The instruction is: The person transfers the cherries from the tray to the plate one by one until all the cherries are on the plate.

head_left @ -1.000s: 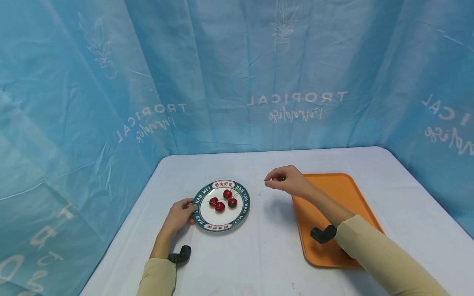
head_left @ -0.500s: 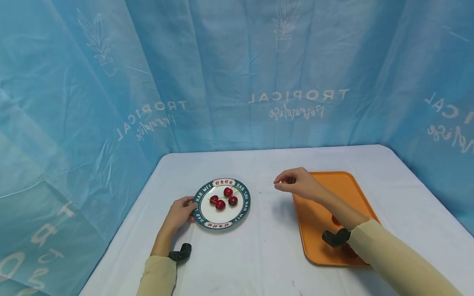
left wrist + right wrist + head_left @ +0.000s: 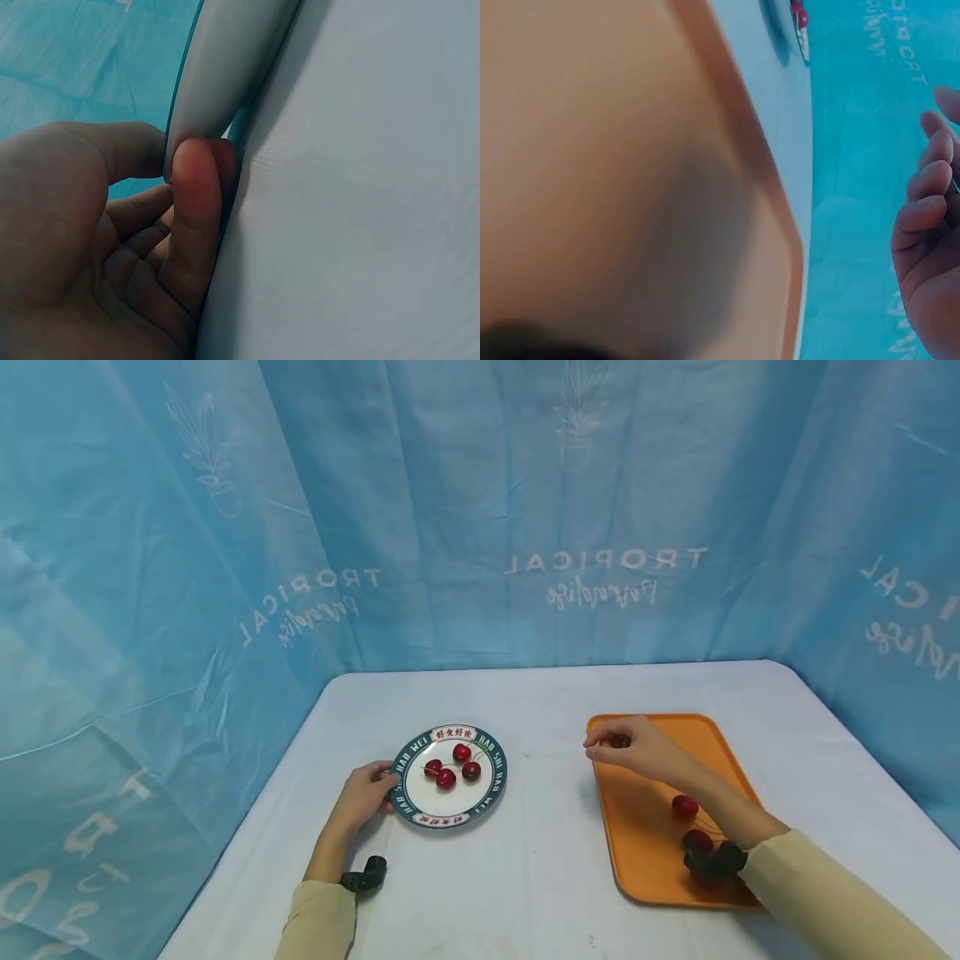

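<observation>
My left hand (image 3: 367,792) grips the left rim of a round plate (image 3: 442,820) with a dark green patterned border. In the left wrist view, the thumb of the left hand (image 3: 67,217) lies over the rim and fingertips sit beneath it. Several red cherries (image 3: 446,778) with stems lie on the plate's white middle. Over the far left part of an orange tray (image 3: 637,868) hovers my right hand (image 3: 637,747), fingers loosely curled, no held object visible. Cherries (image 3: 685,807) lie in the tray, partly hidden by the right forearm and wrist camera.
A white cloth (image 3: 547,860) covers the table, with bare cloth between plate and tray. Blue printed curtains (image 3: 450,527) stand behind the table and along both sides. The tray has a low raised rim, seen close in the right wrist view.
My right hand has moved right, from the space between plate and tray to above the tray. More cherries in the tray now show. The left hand and the plate have stayed put.
</observation>
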Demonstrator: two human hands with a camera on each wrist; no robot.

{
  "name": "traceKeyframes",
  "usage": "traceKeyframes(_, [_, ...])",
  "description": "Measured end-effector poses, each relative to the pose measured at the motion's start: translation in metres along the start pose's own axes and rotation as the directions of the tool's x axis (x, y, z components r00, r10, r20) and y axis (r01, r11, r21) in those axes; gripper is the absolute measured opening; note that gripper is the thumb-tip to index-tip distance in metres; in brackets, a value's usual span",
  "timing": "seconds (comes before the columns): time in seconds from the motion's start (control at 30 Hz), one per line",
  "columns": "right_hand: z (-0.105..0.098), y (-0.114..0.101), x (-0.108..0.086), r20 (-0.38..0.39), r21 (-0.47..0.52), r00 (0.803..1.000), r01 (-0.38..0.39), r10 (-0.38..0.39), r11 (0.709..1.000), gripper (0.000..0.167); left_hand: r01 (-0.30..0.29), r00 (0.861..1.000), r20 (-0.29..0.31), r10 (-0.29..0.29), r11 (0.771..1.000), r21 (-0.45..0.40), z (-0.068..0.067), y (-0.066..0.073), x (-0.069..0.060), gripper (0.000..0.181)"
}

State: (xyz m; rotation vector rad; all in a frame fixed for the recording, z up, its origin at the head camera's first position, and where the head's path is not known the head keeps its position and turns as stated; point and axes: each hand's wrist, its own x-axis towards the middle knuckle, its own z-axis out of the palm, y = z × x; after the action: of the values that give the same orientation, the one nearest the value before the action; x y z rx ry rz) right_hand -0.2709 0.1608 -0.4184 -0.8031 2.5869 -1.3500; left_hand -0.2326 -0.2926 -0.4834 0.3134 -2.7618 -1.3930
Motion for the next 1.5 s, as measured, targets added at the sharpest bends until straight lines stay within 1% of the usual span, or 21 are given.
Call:
traceKeyframes(0.17, [-0.008, 0.004, -0.01, 0.0, 0.04, 0.999, -0.039, 0.039, 0.998, 0.028, -0.003, 1.0, -0.004, 0.003, 1.0, -0.01, -0.001, 0.001, 0.002, 0.045])
traceKeyframes(0.3, [-0.014, 0.007, -0.024, -0.011, 0.059, 0.998, -0.066, 0.067, 0.996, 0.034, 0.0, 1.0, 0.001, 0.0, 1.0, -0.008, 0.0, 0.002, 0.001, 0.045])
traceKeyframes(0.43, [-0.019, 0.009, -0.035, -0.022, 0.035, 0.997, -0.074, 0.075, 0.997, 0.034, -0.001, 1.0, 0.001, 0.001, 1.0, 0.013, 0.002, 0.001, 0.001, 0.046])
traceKeyframes(0.6, [-0.024, 0.014, -0.044, -0.041, 0.014, 0.997, -0.064, 0.064, 0.998, 0.033, 0.005, 1.0, -0.014, -0.005, 1.0, 0.012, 0.002, -0.002, 0.0, 0.045])
traceKeyframes(0.97, [-0.04, 0.022, -0.062, -0.053, -0.016, 0.995, -0.087, 0.087, 0.996, 0.031, -0.004, 1.0, 0.0, 0.004, 1.0, 0.013, 0.0, -0.002, 0.001, 0.045])
traceKeyframes(1.13, [-0.046, 0.027, -0.071, -0.061, -0.072, 0.993, -0.105, 0.1, 0.992, 0.032, 0.005, 1.0, 0.002, -0.005, 1.0, 0.019, 0.0, -0.002, 0.002, 0.045])
traceKeyframes(1.3, [-0.048, 0.033, -0.081, -0.065, -0.139, 0.988, -0.151, 0.143, 0.979, 0.031, 0.0, 1.0, -0.001, 0.0, 1.0, 0.026, 0.0, -0.002, 0.004, 0.046])
traceKeyframes(1.4, [-0.05, 0.034, -0.087, -0.057, -0.171, 0.977, -0.212, 0.206, 0.962, 0.029, 0.004, 1.0, -0.005, -0.004, 1.0, 0.022, 0.0, -0.002, 0.004, 0.045])
traceKeyframes(1.5, [-0.051, 0.035, -0.094, -0.037, -0.183, 0.968, -0.249, 0.246, 0.951, 0.027, 0.009, 1.0, 0.0, -0.009, 1.0, 0.021, 0.001, -0.002, 0.004, 0.045])
